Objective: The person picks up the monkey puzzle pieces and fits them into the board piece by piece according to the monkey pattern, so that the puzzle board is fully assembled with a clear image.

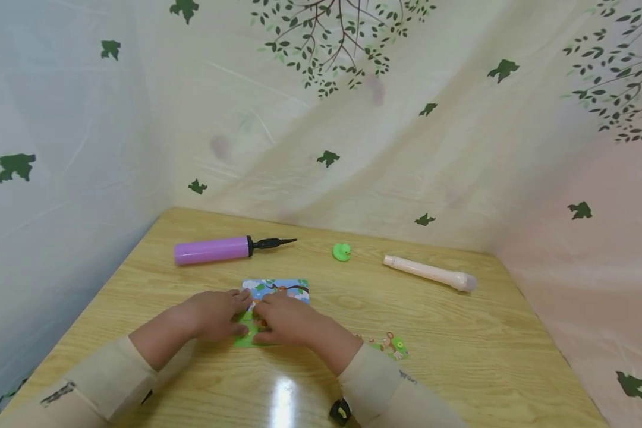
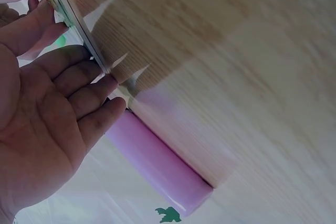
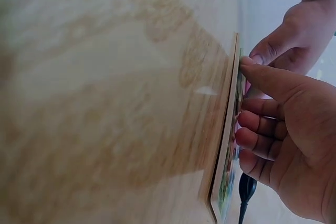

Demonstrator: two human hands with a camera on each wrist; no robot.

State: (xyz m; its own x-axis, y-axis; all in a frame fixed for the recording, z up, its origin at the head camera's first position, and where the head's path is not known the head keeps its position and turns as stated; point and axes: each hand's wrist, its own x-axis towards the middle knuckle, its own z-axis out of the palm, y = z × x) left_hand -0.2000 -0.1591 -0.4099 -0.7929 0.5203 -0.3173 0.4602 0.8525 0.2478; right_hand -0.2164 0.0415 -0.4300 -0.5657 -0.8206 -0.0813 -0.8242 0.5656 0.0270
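A flat picture board [image 1: 275, 285], printed with blue sky, a branch and green ground, lies on the table; it looks like a jigsaw puzzle. My left hand [image 1: 216, 315] rests at its left side, and in the left wrist view the fingers [image 2: 79, 77] reach its edge, fairly straight. From the right, my right hand [image 1: 289, 321] covers the board's middle. Its slightly bent fingertips [image 3: 247, 137] and thumb touch the printed face in the right wrist view. Whether a loose piece lies under them is hidden. Printed pieces [image 1: 396, 346] lie right of the board, partly behind the right forearm.
Along the back of the wooden table [image 1: 460, 356] lie a purple hand pump [image 1: 212, 250] with a black nozzle, a green toy duck [image 1: 342, 252] and a pale toy microphone [image 1: 428, 272]. A leaf-printed cloth [image 1: 278, 137] hangs behind the table.
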